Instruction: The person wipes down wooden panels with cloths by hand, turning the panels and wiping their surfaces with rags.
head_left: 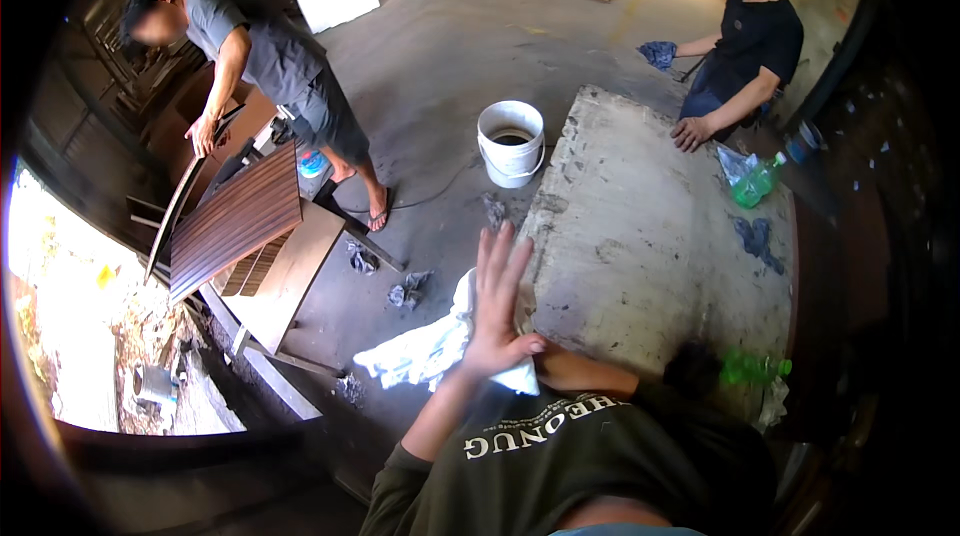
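Observation:
My left hand [495, 311] is raised in front of my body, fingers stretched out and thumb to the side. A white cloth [425, 351] hangs behind and below it, spreading to the left. From the right, my right forearm [585, 373] crosses my body toward the cloth. My right hand is hidden behind the left hand and wrist, so its fingers and any grip on the cloth do not show. Just right of my hands lies a worn, stained pale tabletop [640, 236].
A white bucket [511, 171] of dark liquid stands beyond the table. Green bottles [760, 181] and dark gloves [760, 241] lie along the right side. One co-worker [750, 56] leans on the table; another [270, 56] holds a dark panel beside slatted brown boards [240, 221].

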